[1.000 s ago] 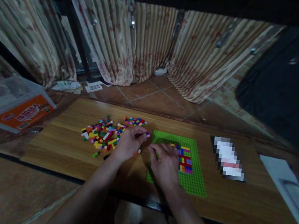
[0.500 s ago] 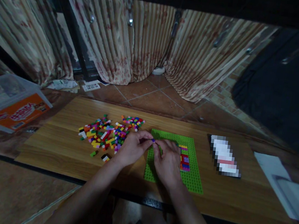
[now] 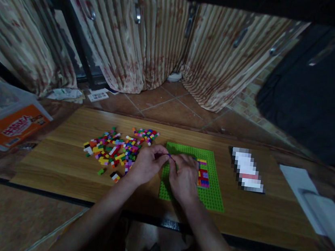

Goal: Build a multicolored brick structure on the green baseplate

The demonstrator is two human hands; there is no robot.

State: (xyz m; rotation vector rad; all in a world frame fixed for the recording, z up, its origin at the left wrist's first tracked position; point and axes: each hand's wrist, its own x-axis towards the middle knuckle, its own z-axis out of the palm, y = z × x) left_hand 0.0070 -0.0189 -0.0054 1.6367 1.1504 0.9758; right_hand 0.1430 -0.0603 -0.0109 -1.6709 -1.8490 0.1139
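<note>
Fingertip to fingertip, my left hand (image 3: 148, 164) and my right hand (image 3: 184, 177) pinch a small purple-blue toy brick (image 3: 169, 156) between them. Only a sliver of the brick shows. They hover at the left edge of a green studded baseplate (image 3: 212, 198). A patch of coloured bricks (image 3: 204, 179), red, purple, blue and yellow, is fixed on the plate, partly hidden behind my right hand. Beside my left hand a heap of loose bricks (image 3: 114, 147) in many colours lies spread over the wooden table.
The wooden table (image 3: 58, 165) carries a blurred-out phone-like object (image 3: 248, 171) right of the plate. White sheets (image 3: 301, 195) lie at the right end. A clear plastic box with an orange label (image 3: 13, 126) stands at the left. Striped curtains (image 3: 161, 47) hang behind.
The camera view has shifted slightly, so the table sits a little further left. Both hands still pinch the brick, which now shows less between the fingertips.
</note>
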